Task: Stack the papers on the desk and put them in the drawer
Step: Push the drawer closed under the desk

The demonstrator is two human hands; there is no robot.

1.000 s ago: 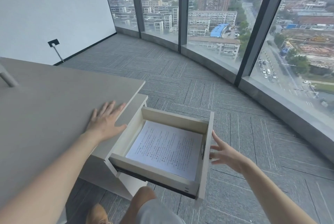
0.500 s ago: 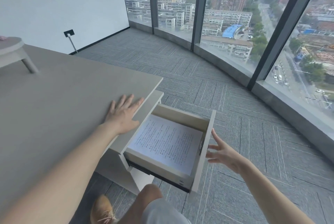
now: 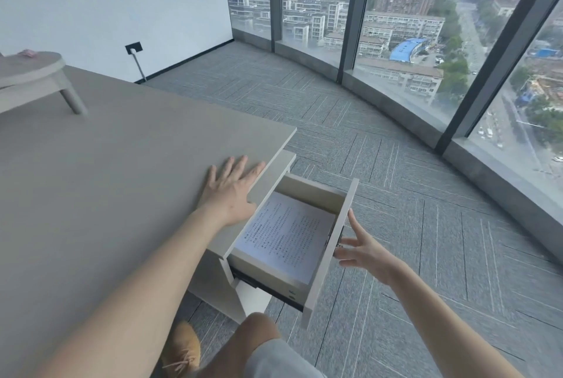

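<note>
Desk (image 3: 91, 194) bare of sheets; papers (image 3: 283, 237) in drawer (image 3: 332, 252), now further in; left hand (image 3: 231, 191) flat, empty; right hand (image 3: 362, 251) spread, seemingly pushing the front.

**High-rise office, pretty bare**

An office is suggested: a plain grey desk (image 3: 106, 182) is seen under the left hand's fingers (image 3: 240, 165), grey carpet tiles (image 3: 411, 225) are laid beyond the right fingertips, and floor-to-ceiling windows (image 3: 405, 27) are set above city blocks.

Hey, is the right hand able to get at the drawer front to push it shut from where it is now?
Probably yes. The right hand is open with its fingertips at the outer face of the drawer front, and nothing lies between them. The left hand rests flat on the desk, clear of the drawer's path.
</note>
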